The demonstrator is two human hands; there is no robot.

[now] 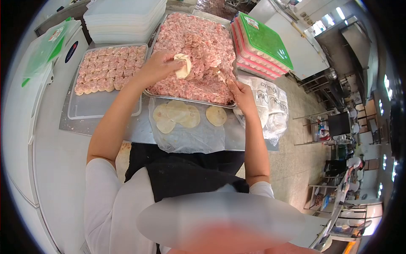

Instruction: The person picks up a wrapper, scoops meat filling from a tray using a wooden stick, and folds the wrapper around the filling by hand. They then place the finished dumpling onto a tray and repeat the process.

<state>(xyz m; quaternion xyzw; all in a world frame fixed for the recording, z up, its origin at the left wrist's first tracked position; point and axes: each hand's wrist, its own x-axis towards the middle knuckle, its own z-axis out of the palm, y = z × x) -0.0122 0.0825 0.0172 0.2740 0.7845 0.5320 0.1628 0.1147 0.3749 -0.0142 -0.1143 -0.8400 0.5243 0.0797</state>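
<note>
My left hand (160, 68) holds a pale round wrapper (182, 66) over the large metal tray of pink minced meat (194, 31). At the tray's lower right corner, my right hand (240, 94) grips a thin tool (220, 75) whose tip is at the meat; its handle is mostly hidden by the fingers. Below the tray, several round wrappers (176, 113) overlap on a clear plastic sheet (190, 142), and a single wrapper (216, 116) lies to their right. On the left, a clear tray (93, 111) carries rows of filled dumplings (111, 67).
Stacked white trays (124, 21) stand at the back left. Stacked containers with a green lid (266, 36) are at the back right, above plastic-wrapped packages (268, 103) with black writing. A white appliance (50, 139) borders the left side. Another person (353, 163) is far right.
</note>
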